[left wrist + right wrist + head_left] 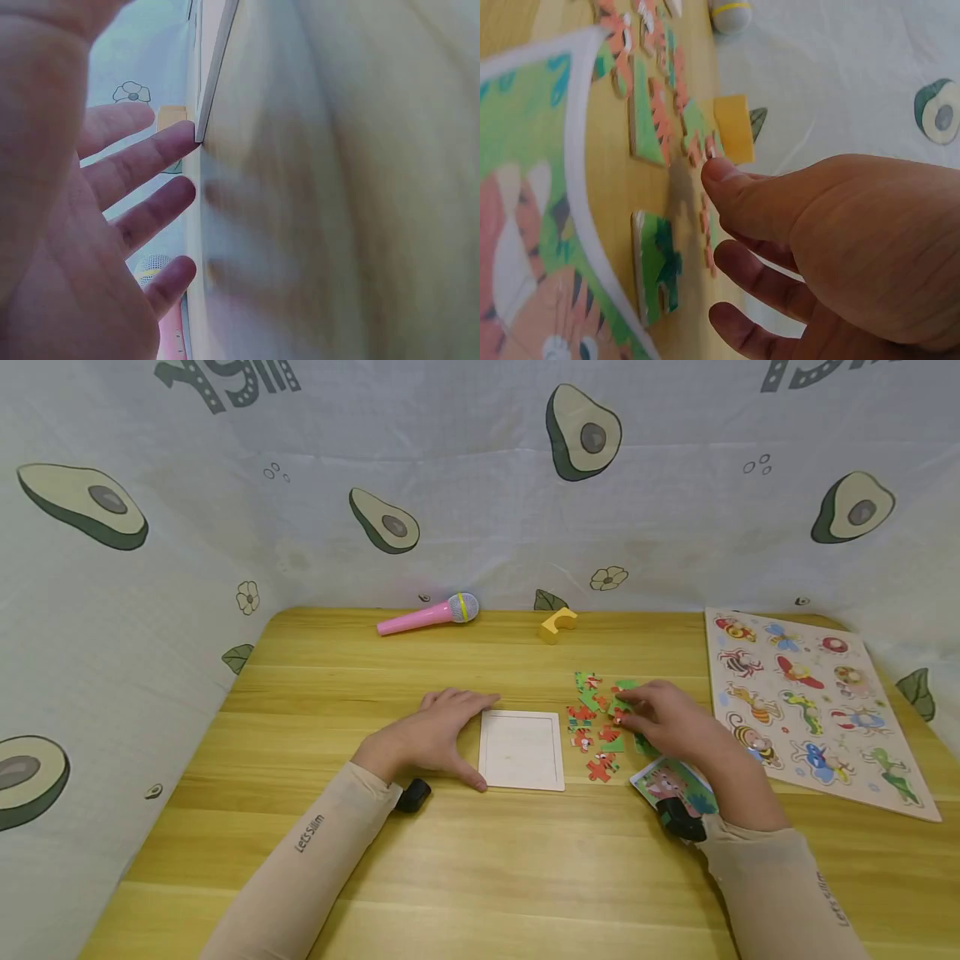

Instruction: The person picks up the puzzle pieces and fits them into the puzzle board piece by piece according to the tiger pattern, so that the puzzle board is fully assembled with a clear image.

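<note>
A square pale wooden puzzle tray (521, 750) with a thin inner outline lies flat. My left hand (431, 735) spreads along its left side, thumb at the near corner and fingertips by the far one. In the left wrist view, the fingers (154, 214) are nearly straight and hold nothing. My right hand (671, 718) is over the loose puzzle pieces right of the tray. Its thumb and forefinger pinch a small green-and-red puzzle piece (711, 142), mostly covered by the thumb; the other fingers are loosely bent. A green puzzle piece (652, 262) lies under this hand.
Several orange-and-green tiger puzzle pieces (602, 767) lie between tray and right hand. A picture card (666, 779) sits below the right wrist. At the right is a large insect board (802, 693). A pink microphone (416, 619) and a yellow notched block (557, 625) stand along the back.
</note>
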The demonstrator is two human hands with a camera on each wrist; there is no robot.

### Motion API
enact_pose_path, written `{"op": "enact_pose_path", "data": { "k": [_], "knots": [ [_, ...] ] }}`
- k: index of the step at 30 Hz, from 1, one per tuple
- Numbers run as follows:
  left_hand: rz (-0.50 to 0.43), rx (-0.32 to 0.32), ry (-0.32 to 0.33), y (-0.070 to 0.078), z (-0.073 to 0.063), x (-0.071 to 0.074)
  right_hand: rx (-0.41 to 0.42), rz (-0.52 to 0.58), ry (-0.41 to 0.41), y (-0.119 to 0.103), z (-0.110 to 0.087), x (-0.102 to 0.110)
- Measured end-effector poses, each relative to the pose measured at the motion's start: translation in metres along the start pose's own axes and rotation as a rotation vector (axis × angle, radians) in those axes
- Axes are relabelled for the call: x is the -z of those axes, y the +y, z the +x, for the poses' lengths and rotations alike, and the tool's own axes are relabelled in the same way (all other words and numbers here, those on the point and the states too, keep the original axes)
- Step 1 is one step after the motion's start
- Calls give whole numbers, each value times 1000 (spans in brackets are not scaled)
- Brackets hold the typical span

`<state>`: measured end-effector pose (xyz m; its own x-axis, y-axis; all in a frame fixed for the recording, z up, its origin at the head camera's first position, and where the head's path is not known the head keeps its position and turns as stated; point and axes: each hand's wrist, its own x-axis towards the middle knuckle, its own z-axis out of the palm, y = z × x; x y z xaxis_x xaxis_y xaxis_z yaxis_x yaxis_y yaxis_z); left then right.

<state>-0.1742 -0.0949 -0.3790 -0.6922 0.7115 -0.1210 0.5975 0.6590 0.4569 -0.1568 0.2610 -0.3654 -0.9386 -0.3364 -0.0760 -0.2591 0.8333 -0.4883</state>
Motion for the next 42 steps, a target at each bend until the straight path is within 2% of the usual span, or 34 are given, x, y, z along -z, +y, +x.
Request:
{"op": "enact_pose_path", "data": {
  "k": [16, 27, 34, 42],
  "knots": [
    [10, 8, -21, -9, -1, 1, 114, 21, -9, -42, 2, -2],
    [80, 39, -32, -3, 0, 5, 251, -35, -27, -63, 13, -19],
    [123, 71, -58, 3, 2, 11, 258, -30, -67, -80, 27, -26],
    [175, 64, -55, 7, 3, 15, 191, -4, -138, -92, 43, -37]
  ]
}}
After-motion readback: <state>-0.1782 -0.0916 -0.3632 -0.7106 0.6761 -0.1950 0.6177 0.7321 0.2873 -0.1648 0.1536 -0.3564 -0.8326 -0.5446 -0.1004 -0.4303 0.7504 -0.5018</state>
